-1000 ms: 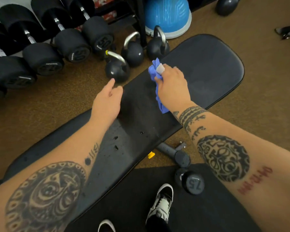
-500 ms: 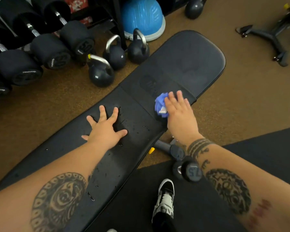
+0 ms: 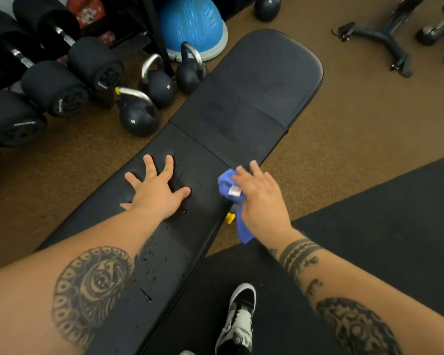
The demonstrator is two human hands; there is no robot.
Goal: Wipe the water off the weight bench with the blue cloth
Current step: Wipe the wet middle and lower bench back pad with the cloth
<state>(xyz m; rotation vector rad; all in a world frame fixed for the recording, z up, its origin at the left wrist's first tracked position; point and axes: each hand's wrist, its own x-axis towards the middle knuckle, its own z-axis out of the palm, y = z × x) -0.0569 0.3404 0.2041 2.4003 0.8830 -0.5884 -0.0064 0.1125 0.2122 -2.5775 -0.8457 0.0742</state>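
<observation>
Under the right hand (image 3: 260, 201), blue cloth (image 3: 227, 187) meets bench (image 3: 254, 98) edge.

Far half of the table (image 3: 254, 98) is sitting wide open, nothing on the pad. Nearer in, the left hand (image 3: 157, 193) is lying flat mid-pad, and the right hand (image 3: 262, 201) with the cloth (image 3: 227, 185) is crowding the right edge, leaving a narrow lane between them. Kettlebells (image 3: 139, 114) and dumbbells (image 3: 54, 88) are hugging the left side; the floor (image 3: 356, 119) on the right is lying open.
</observation>
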